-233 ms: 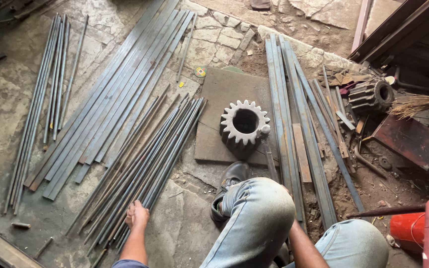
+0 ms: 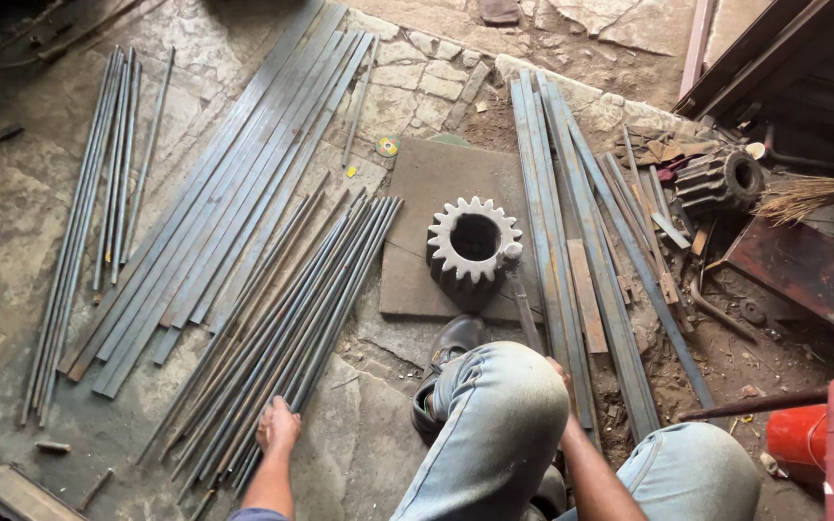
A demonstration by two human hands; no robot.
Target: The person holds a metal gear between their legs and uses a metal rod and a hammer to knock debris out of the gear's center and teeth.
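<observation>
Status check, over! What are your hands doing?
Left hand on round rods. Right hand mostly hidden behind knee, grip unclear. Gear close ahead.

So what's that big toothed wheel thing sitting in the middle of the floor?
The gear is a thick, heavy-looking metal cog, standing on end so its round centre hole faces up. Its top face looks pale, almost whitish, while the toothed sides are dark grey. Blunt teeth run all round the rim. It rests on a flat grey slab laid on the stone floor, between the bundle of thin rods and the flat steel strips. Neither hand touches it; a shoe sits just below it.
</observation>
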